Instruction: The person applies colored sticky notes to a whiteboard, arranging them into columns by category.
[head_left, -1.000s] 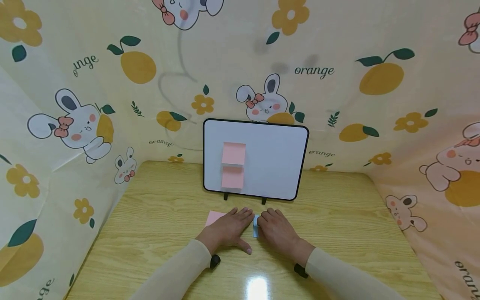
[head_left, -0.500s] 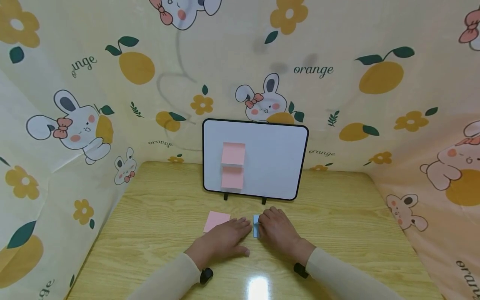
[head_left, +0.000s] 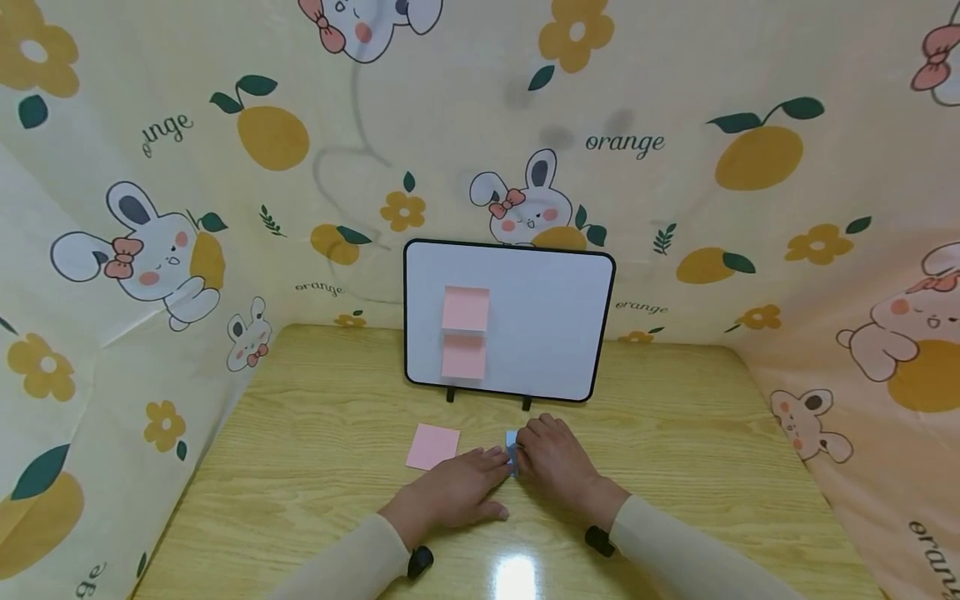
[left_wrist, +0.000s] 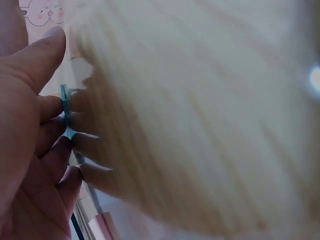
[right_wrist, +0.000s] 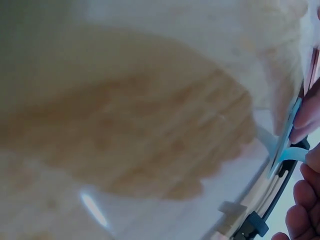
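A small blue sticky-note pad (head_left: 512,438) lies on the table between the hands, mostly covered in the head view. My right hand (head_left: 558,462) has curled fingers and pinches the top sheet of the pad; in the right wrist view that blue sheet (right_wrist: 295,154) bends up off the pad. The left hand (head_left: 457,492) lies flat, palm down, its straight fingertips touching the pad's left part. Seen from the left wrist, those fingers (left_wrist: 60,150) reach the thin blue pad edge (left_wrist: 64,97). A pink sticky-note pad (head_left: 432,446) lies just beyond the left hand.
A whiteboard (head_left: 543,325) with a black frame stands at the back of the wooden table (head_left: 322,433) on small black feet. Two pink notes, an upper note (head_left: 465,309) and a lower note (head_left: 463,358), stick to its left half. Patterned cloth (head_left: 675,50) surrounds the table.
My left hand drew back and left, uncovering the pink pad, then came right until its fingertips touched the blue pad. The right hand stays in nearly the same place, gripping the blue sheet.
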